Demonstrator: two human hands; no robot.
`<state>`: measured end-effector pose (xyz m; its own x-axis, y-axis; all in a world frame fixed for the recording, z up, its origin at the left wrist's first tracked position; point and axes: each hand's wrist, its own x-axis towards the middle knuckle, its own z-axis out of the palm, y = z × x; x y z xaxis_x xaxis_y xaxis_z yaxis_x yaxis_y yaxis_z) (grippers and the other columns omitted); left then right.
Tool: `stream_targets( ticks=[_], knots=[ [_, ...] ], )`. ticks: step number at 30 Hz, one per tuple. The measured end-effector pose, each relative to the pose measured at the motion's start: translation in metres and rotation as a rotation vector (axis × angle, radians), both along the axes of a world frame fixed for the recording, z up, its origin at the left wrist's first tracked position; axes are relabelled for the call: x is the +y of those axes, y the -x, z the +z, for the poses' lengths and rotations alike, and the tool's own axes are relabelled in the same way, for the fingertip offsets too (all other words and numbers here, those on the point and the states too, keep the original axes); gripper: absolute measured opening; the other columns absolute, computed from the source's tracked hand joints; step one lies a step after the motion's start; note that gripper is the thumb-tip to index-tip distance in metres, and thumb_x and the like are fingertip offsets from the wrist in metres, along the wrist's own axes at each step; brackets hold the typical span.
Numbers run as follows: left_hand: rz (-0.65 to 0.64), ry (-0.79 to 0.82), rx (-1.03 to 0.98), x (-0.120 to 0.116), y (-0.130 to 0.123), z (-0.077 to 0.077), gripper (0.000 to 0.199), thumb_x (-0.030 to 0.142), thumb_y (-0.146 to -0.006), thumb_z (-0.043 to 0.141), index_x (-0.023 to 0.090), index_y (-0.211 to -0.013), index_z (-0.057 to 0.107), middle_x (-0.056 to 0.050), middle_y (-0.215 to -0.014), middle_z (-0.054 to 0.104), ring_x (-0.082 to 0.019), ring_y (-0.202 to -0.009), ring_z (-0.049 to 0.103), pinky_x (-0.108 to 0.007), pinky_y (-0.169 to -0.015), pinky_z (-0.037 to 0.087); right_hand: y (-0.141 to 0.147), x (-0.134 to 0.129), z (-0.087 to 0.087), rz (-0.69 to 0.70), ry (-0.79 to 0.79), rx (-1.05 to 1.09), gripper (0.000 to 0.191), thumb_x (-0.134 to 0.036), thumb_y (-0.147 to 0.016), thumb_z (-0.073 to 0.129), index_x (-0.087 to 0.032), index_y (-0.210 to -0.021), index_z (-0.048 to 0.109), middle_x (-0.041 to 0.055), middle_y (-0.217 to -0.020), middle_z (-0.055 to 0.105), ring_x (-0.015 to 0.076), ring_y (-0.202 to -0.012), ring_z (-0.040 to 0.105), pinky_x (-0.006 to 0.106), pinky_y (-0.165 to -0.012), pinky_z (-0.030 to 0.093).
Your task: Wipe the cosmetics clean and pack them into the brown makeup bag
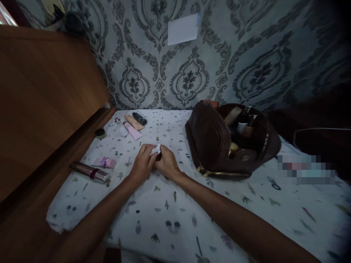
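My left hand [142,162] and my right hand [168,162] meet at the middle of the patterned cloth, fingers curled inward. A small white, crumpled-looking piece [155,149] shows between them, by my left fingertips. Just below it, a small dark item [158,156] is partly covered by my right fingers; its kind cannot be made out. To the right of my hands stands a brown toiletry bag [208,135], unzipped, with brushes, bottles and a round compact visible inside.
Left of my hands lie a pink-capped tube [105,162] and a brown-and-silver cylinder [89,171]. Farther back are a pink tube [132,130], a beige tube [134,122], a dark green tube [139,118], a white bottle [121,128] and a round jar [100,133]. A wooden cabinet [49,91] borders the left.
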<state>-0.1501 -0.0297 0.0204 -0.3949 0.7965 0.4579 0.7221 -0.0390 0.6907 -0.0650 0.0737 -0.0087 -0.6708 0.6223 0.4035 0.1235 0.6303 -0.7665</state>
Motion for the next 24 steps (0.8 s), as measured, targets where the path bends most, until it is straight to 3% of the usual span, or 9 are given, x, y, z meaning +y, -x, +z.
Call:
stream_targets(
  ticks=[3, 7, 11, 15, 19, 24],
  knots=[
    [0.084, -0.016, -0.123, 0.001, 0.008, 0.000, 0.023, 0.035, -0.098, 0.045, 0.020, -0.097, 0.061, -0.004, -0.091, 0.060, -0.019, -0.089, 0.058, -0.029, -0.083, 0.044, -0.002, -0.002, 0.004, 0.068, -0.017, 0.004, 0.020, -0.026, -0.071, 0.064, -0.020, -0.089, 0.058, 0.0034, -0.087, 0.064, 0.0204, -0.081, 0.057, 0.032, -0.076, 0.046],
    [0.102, -0.049, -0.414, 0.004, 0.019, -0.004, 0.026, 0.042, -0.092, 0.053, 0.019, -0.081, 0.058, 0.002, -0.074, 0.054, -0.015, -0.073, 0.052, -0.024, -0.070, 0.043, -0.003, -0.002, 0.007, 0.114, 0.064, 0.072, 0.030, -0.025, -0.070, 0.071, -0.018, -0.097, 0.062, 0.0042, -0.093, 0.066, 0.0208, -0.086, 0.060, 0.033, -0.080, 0.047],
    [0.117, -0.080, -0.847, 0.008, 0.019, -0.007, 0.033, 0.051, -0.079, 0.066, 0.019, -0.077, 0.057, 0.003, -0.073, 0.052, -0.014, -0.070, 0.052, -0.021, -0.055, 0.045, -0.001, 0.000, 0.005, 0.090, 0.125, 0.161, 0.033, -0.025, -0.069, 0.075, -0.019, -0.099, 0.064, 0.0044, -0.096, 0.067, 0.0213, -0.090, 0.062, 0.034, -0.083, 0.048],
    [0.075, -0.092, -1.114, 0.010, 0.015, -0.003, 0.036, 0.048, -0.068, 0.077, 0.017, -0.081, 0.063, 0.001, -0.077, 0.061, -0.014, -0.067, 0.056, -0.022, -0.052, 0.050, -0.002, 0.001, 0.005, 0.062, 0.115, 0.211, 0.034, -0.024, -0.069, 0.077, -0.020, -0.102, 0.066, 0.0043, -0.097, 0.064, 0.0216, -0.093, 0.061, 0.035, -0.084, 0.049],
    [0.029, -0.119, -1.237, 0.009, 0.012, 0.002, 0.036, 0.042, -0.066, 0.081, 0.015, -0.084, 0.066, -0.003, -0.080, 0.067, -0.013, -0.064, 0.059, -0.023, -0.054, 0.053, -0.003, 0.001, 0.006, 0.017, 0.109, 0.197, 0.037, -0.028, -0.072, 0.078, -0.021, -0.107, 0.069, 0.0056, -0.101, 0.058, 0.0218, -0.093, 0.059, 0.033, -0.077, 0.052],
    [0.018, -0.175, -1.181, 0.009, 0.012, 0.001, 0.038, 0.044, -0.064, 0.084, 0.016, -0.082, 0.065, 0.001, -0.077, 0.063, -0.010, -0.064, 0.057, -0.020, -0.054, 0.052, -0.003, 0.003, 0.007, 0.037, 0.097, 0.191, 0.044, -0.029, -0.072, 0.078, -0.020, -0.113, 0.067, 0.0056, -0.098, 0.062, 0.0219, -0.092, 0.060, 0.034, -0.080, 0.050]
  ],
)
